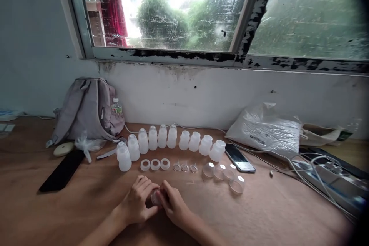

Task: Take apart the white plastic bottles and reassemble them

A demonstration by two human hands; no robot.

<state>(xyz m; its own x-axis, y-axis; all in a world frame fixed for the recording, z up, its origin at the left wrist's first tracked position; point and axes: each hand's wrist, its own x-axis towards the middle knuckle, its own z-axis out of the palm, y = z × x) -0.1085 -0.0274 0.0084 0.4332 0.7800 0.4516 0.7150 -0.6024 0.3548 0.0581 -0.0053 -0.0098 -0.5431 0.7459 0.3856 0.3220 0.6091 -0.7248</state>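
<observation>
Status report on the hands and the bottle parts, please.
Left hand and right hand together grip a small clear part. Bottle row behind, untouched. Nothing between.

I'm seeing my left hand (137,203) and right hand (173,204) closing on a translucent plastic piece (156,198); beneath them the wooden table (259,215) is looking matt, beyond them frosted plastic bottles (162,137).

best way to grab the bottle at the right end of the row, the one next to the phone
Grip the rightmost bottle around its wide lower body, coming from the front. It stands upright with its narrower open neck on top. Another bottle stands close on its left and the phone lies at its right, so put the fingers front and back.
</observation>
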